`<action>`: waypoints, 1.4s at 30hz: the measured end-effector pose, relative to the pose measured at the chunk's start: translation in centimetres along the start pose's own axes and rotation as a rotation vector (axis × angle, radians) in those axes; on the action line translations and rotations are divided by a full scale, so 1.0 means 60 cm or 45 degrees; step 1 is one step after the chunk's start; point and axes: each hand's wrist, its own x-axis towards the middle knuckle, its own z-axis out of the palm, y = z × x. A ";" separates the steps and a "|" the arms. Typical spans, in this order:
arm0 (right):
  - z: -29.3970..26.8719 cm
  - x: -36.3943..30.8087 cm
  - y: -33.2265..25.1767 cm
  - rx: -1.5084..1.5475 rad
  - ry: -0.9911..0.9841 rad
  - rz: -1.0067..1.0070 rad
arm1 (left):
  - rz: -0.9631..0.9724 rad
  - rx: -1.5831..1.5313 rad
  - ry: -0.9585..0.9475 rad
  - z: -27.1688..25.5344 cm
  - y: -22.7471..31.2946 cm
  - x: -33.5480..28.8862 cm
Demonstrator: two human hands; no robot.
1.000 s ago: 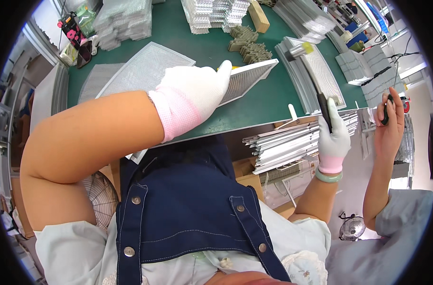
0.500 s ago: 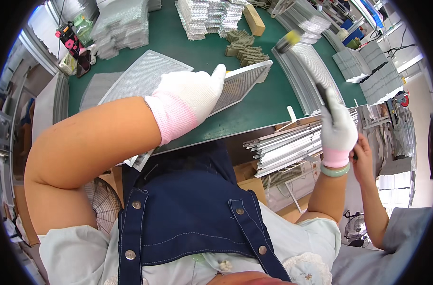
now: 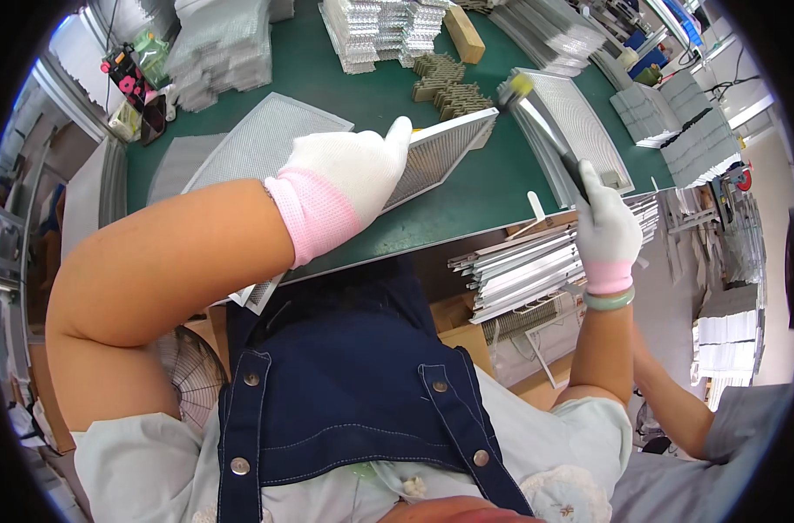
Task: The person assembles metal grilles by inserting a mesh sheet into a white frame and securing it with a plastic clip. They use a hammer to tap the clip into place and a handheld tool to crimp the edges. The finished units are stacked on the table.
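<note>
My gloved left hand (image 3: 349,170) is closed on a mesh panel with a thin metal frame (image 3: 445,157), which stands tilted on edge over the green table. In my gloved right hand (image 3: 608,231) is a hammer (image 3: 551,135), gripped by its dark handle. The hammer's head, with a yellow face, is beside the panel's far right corner; whether they touch I cannot tell. Behind my left hand, another mesh panel (image 3: 266,135) lies flat. Past the held panel sit zigzag brownish metal pieces (image 3: 454,91).
Silver mesh sheets (image 3: 218,57) and foil-like pleated stacks (image 3: 380,35) fill the far side, near a wooden block (image 3: 465,35). Framed panels (image 3: 580,122) are stacked at the right. White strips (image 3: 528,279) stick out below the table edge (image 3: 397,248). Another person's arm (image 3: 671,397) is at my right.
The hammer has swung down and left, its head now close to the panel's corner. My right hand has shifted slightly left and down. The other person's hand has dropped from view behind my arm.
</note>
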 end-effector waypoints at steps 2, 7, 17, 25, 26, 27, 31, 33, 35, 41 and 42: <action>0.027 -0.009 0.007 0.085 -0.019 0.057 | 0.004 -0.004 -0.003 -0.007 -0.003 -0.006; 0.102 -0.083 -0.071 1.718 -0.251 0.996 | 0.070 -0.041 0.024 -0.051 -0.007 -0.005; 0.095 -0.030 -0.243 2.833 0.345 1.064 | 0.063 0.196 0.649 0.075 0.189 -0.010; 0.138 -0.062 -0.215 2.940 0.170 1.067 | 0.116 0.276 0.629 0.129 0.226 -0.018; 0.141 -0.065 -0.213 2.945 0.213 1.073 | 0.139 0.292 0.630 0.128 0.226 -0.018; 0.142 -0.068 -0.209 2.951 0.188 1.067 | 0.155 0.316 0.638 0.124 0.225 -0.017; 0.156 -0.070 -0.200 2.956 0.226 0.969 | 0.141 0.352 0.700 0.122 0.229 -0.017; 0.161 -0.076 -0.193 3.152 0.255 0.896 | 0.157 0.368 0.696 0.118 0.229 -0.016; 0.154 -0.079 -0.192 3.207 0.314 0.903 | 0.166 0.354 0.699 0.120 0.229 -0.014; 0.142 -0.088 -0.120 1.967 0.178 1.136 | 0.230 0.160 0.490 0.133 0.220 0.007; 0.142 -0.089 -0.098 2.033 0.221 1.378 | 0.256 0.118 0.449 0.147 0.219 0.010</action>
